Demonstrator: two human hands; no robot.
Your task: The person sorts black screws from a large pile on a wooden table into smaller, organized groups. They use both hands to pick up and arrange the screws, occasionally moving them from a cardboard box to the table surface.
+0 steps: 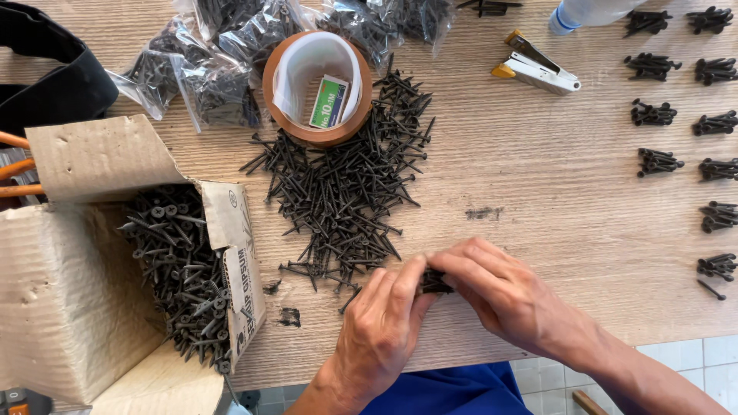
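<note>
A small bundle of black screws [435,282] is gripped between the closed fingers of the left hand [382,327] and the right hand [503,296] at the near edge of the wooden table [538,200]. Just beyond, a loose pile of screws [338,192] is spread beside an open cardboard box [92,307]. Farther back, a tape roll [317,88], a stapler [534,69] and rows of sorted bundles [684,146] are seen.

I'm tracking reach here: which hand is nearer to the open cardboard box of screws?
Left. The left hand lies just right of the cardboard box; the right hand is farther right, beyond it.
</note>
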